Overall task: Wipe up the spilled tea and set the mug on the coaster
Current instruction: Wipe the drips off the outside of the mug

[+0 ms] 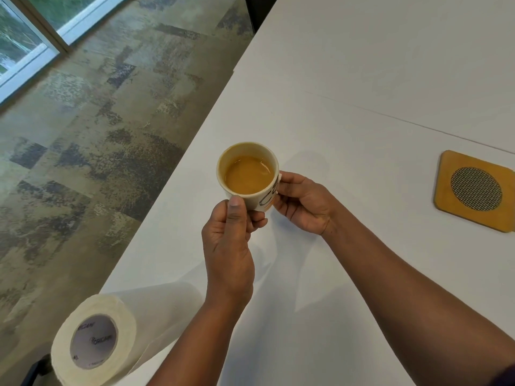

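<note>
White counter (362, 79) fills my view; I spot no spilled tea on it. Next in size, a paper towel roll (111, 330) lies on its side at the near edge, handy for wiping. To the right sits the wooden coaster (473, 190), well apart from the mug (248, 174). My left hand (227, 246) and right hand (302, 201) both grip the mug, fingers (237, 207) clamped on its wall, probably to steady the tea. It stands upright, mouth upward.
</note>
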`<state>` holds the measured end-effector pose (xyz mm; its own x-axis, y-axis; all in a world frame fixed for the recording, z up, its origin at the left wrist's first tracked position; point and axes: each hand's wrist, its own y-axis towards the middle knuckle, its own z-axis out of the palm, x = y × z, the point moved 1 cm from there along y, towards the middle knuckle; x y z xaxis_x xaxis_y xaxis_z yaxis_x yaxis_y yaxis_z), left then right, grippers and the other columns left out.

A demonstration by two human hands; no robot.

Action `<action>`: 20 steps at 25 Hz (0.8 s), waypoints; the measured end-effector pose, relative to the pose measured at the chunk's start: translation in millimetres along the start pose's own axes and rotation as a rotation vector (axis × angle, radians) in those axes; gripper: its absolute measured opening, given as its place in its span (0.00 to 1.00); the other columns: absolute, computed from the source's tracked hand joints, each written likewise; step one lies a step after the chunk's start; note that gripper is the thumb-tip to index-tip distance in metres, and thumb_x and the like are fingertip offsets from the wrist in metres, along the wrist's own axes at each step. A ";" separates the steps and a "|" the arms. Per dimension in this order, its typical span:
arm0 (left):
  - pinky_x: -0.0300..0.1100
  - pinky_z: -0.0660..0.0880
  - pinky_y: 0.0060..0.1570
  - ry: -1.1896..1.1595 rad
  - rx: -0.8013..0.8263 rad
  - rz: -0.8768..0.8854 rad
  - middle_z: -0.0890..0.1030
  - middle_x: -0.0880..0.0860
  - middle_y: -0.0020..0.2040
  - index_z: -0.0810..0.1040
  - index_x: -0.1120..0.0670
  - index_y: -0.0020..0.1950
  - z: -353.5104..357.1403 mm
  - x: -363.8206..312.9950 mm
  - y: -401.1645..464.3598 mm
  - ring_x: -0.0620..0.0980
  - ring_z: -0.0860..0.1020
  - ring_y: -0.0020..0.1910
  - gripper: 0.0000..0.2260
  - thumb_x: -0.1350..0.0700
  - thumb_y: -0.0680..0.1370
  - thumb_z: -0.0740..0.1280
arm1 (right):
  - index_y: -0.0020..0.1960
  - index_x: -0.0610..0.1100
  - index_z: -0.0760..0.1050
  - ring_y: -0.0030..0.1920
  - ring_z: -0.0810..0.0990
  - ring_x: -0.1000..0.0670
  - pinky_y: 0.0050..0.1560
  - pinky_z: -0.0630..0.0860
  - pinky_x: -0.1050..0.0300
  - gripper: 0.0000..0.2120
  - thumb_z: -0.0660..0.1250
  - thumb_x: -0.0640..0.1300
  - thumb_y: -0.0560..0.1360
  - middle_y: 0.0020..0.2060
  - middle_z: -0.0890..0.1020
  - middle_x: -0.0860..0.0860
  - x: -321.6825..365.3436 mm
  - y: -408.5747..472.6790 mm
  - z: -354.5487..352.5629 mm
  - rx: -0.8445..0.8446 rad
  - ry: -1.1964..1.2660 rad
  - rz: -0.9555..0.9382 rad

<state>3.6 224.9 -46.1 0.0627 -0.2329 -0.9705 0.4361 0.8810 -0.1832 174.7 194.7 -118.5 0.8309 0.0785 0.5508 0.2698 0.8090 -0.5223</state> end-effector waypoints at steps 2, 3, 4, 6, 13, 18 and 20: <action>0.47 0.80 0.52 -0.003 -0.009 0.008 0.79 0.43 0.34 0.82 0.41 0.38 1.2 -0.5 2.3 0.47 0.82 0.42 0.15 0.46 0.81 0.60 | 0.50 0.41 0.86 0.44 0.85 0.49 0.44 0.83 0.59 0.11 0.71 0.32 0.70 0.47 0.87 0.44 -2.4 -4.8 -4.5 -0.017 -0.030 -0.007; 0.47 0.80 0.52 -0.008 -0.015 0.010 0.79 0.43 0.34 0.82 0.42 0.38 2.3 -0.7 3.2 0.47 0.82 0.42 0.15 0.46 0.81 0.60 | 0.49 0.41 0.87 0.43 0.86 0.50 0.43 0.83 0.59 0.11 0.71 0.32 0.70 0.47 0.87 0.44 -3.8 -7.8 -5.4 -0.025 -0.057 -0.016; 0.47 0.80 0.52 -0.010 -0.021 0.011 0.79 0.42 0.34 0.82 0.42 0.39 3.6 -0.6 3.5 0.48 0.82 0.42 0.14 0.46 0.81 0.60 | 0.49 0.42 0.87 0.44 0.86 0.50 0.43 0.82 0.59 0.10 0.72 0.33 0.70 0.47 0.87 0.44 -5.0 -11.1 -5.6 -0.036 -0.085 -0.028; 0.47 0.80 0.53 -0.014 -0.029 0.019 0.79 0.42 0.35 0.81 0.43 0.40 4.6 0.7 3.7 0.48 0.82 0.43 0.14 0.46 0.81 0.60 | 0.48 0.42 0.87 0.44 0.86 0.49 0.44 0.82 0.58 0.10 0.74 0.36 0.67 0.48 0.87 0.44 -8.5 -17.2 -4.5 -0.069 -0.131 -0.050; 0.46 0.78 0.53 -0.051 -0.025 0.022 0.78 0.43 0.33 0.78 0.44 0.35 4.5 0.9 8.5 0.46 0.80 0.42 0.17 0.48 0.83 0.60 | 0.50 0.41 0.86 0.47 0.87 0.47 0.46 0.83 0.56 0.10 0.73 0.36 0.69 0.50 0.87 0.42 -34.2 -31.5 9.2 -0.100 -0.117 -0.042; 0.53 0.77 0.57 -0.102 -0.012 -0.029 0.76 0.46 0.32 0.77 0.46 0.35 6.5 2.5 4.9 0.52 0.78 0.43 0.16 0.47 0.81 0.61 | 0.48 0.39 0.86 0.41 0.85 0.50 0.54 0.81 0.53 0.11 0.66 0.29 0.76 0.42 0.86 0.43 -41.9 -27.4 19.6 -0.011 -0.056 0.036; 0.54 0.77 0.57 -0.093 -0.004 -0.051 0.75 0.46 0.32 0.78 0.45 0.34 8.6 2.7 0.5 0.52 0.77 0.42 0.16 0.47 0.81 0.61 | 0.50 0.36 0.83 0.35 0.82 0.53 0.51 0.82 0.57 0.13 0.62 0.26 0.77 0.34 0.84 0.45 -42.8 -25.8 24.2 0.073 -0.002 0.089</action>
<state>11.8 221.2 -47.5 0.1234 -0.3147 -0.9411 0.4373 0.8686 -0.2331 120.4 184.6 -112.8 0.8488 0.1531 0.5061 0.1589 0.8390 -0.5204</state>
